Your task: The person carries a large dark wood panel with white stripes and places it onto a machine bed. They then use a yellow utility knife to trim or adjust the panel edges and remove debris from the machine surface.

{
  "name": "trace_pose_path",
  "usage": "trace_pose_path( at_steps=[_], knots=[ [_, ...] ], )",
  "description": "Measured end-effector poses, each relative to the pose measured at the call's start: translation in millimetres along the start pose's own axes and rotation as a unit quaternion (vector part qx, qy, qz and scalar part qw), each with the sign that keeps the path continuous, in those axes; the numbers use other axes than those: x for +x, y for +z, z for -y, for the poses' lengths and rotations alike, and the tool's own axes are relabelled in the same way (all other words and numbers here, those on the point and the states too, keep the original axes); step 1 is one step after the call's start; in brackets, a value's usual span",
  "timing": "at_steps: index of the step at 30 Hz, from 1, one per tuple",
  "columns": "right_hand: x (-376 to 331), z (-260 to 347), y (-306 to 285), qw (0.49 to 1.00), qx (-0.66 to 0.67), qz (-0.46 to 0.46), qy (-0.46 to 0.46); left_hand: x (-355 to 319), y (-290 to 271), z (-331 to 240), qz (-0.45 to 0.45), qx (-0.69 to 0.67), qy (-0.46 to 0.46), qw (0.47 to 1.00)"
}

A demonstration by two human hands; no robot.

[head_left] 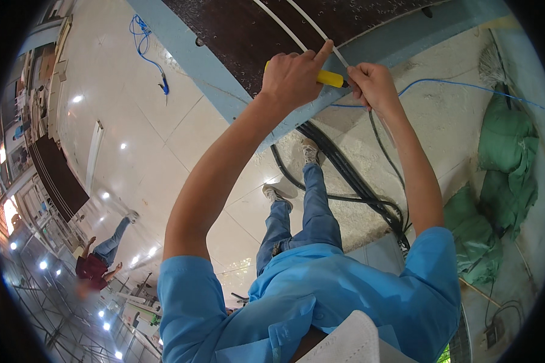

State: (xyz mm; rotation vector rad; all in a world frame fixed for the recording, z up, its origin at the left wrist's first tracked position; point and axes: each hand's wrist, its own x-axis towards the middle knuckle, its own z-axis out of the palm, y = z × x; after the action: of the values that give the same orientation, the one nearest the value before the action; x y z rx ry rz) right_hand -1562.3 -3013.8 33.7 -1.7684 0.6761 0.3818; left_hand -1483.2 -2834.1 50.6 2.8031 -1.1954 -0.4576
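My left hand (292, 77) is wrapped round a yellow-handled tool (331, 78) with a black end; its working part is hidden, so the exact kind does not show. The left index finger stretches out and touches a thin white strip (310, 23). My right hand (372, 85) pinches that strip's near end beyond the table edge. A second white strip (283, 25) runs alongside to the left and passes behind my left hand. Both strips lie over a dark brown panel (224, 30) speckled with small shavings, on a light blue table (209, 78).
Black cables (345, 172) run over the floor by my feet. A blue hose (442, 81) passes at the right, near green sacks (505, 142). A blue air gun (164, 86) lies on the floor at the left. Another person (97, 266) stands farther left.
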Motion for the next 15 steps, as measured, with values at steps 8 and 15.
trace_pose_path(
  at_steps=[8,15],
  knots=[
    [9.8,3.1,1.3,1.0,0.018,0.017,-0.006,8.9,-20.8,16.1,0.055,-0.008,-0.057,0.997],
    [22.7,5.6,3.8,0.997,0.057,0.045,0.005,16.9,-25.4,36.0,0.033,-0.035,-0.071,0.996]
  ],
)
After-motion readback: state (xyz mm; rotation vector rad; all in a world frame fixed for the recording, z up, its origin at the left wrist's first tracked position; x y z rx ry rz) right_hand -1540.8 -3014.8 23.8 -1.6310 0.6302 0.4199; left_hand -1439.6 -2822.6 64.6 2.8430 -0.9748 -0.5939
